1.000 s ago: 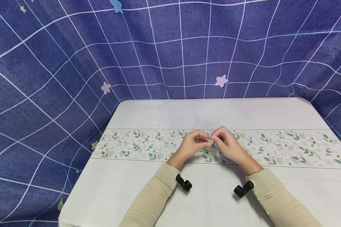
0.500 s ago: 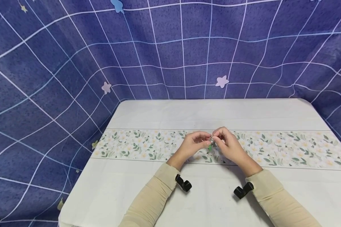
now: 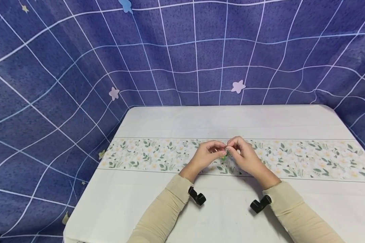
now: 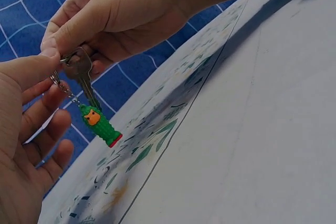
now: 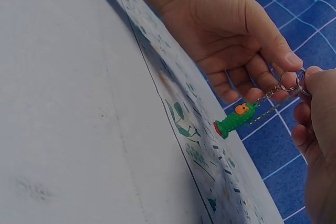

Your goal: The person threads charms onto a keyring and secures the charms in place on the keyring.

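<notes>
Both hands meet over the flowered strip of the table, holding a keychain between them. My left hand [image 3: 207,152] pinches a metal key ring [image 5: 287,81] between thumb and fingertips, its other fingers loosely bent. From that ring a short chain [image 4: 67,88] runs to a green figure charm [image 4: 101,124] with an orange face and red base, dangling below the fingers. Thumb and fingertips of my right hand [image 3: 244,154] pinch a second ring [image 5: 303,83] right beside the first. A metal key [image 4: 80,71] hangs under the right fingertips, partly overlapping the chain.
A white cloth covers the table [image 3: 225,209], with a flower-printed band [image 3: 316,158] across it. Blue curtains [image 3: 182,54] with white grid lines and stars stand behind and at the sides. A black wrist camera mount [image 3: 197,196] sits on the left sleeve, another mount [image 3: 261,203] on the right.
Both hands stay together in nearly the same place. The green charm has swung slightly right, and the metal parts between the fingertips have turned and show less in the head view.
</notes>
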`<control>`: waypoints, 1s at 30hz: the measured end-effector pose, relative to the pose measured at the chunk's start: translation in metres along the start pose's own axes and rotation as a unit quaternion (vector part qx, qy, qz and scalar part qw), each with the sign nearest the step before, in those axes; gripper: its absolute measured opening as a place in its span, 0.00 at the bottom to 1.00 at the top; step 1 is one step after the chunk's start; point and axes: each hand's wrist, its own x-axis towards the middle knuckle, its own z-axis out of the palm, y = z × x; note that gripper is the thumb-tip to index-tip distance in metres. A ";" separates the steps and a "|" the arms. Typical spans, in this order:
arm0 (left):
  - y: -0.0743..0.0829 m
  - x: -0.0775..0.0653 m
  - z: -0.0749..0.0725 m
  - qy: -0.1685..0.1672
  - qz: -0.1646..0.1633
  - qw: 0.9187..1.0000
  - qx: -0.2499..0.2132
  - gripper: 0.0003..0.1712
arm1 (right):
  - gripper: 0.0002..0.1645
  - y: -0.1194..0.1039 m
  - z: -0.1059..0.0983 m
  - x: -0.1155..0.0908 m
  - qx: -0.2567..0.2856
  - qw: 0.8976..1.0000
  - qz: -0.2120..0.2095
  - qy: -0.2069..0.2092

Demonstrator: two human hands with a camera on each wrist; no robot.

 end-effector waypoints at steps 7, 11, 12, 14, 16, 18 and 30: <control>0.000 -0.001 -0.002 -0.006 0.011 1.000 -0.010 0.14 | 0.07 0.022 0.003 -0.003 0.004 1.000 0.030 0.006; 0.001 -0.001 -0.003 -0.006 0.010 1.000 -0.008 0.14 | 0.05 0.023 0.001 -0.004 0.007 0.999 0.050 0.004; 0.001 -0.001 -0.003 -0.005 0.009 1.000 -0.008 0.15 | 0.04 0.023 0.001 -0.004 0.006 0.998 0.059 0.004; 0.002 0.000 -0.002 -0.003 0.005 1.000 -0.006 0.15 | 0.03 0.023 0.001 -0.004 0.002 0.997 0.076 0.006; 0.002 0.000 -0.002 -0.001 0.002 1.000 -0.004 0.15 | 0.02 0.022 0.001 -0.003 0.000 0.996 0.092 0.008; 0.002 0.001 -0.002 -0.002 -0.002 1.000 -0.003 0.15 | 0.02 0.020 0.000 -0.003 0.000 0.995 0.101 0.011; 0.000 0.002 0.000 -0.005 -0.026 1.000 -0.012 0.12 | 0.04 -0.019 -0.005 0.003 0.019 0.996 0.090 0.005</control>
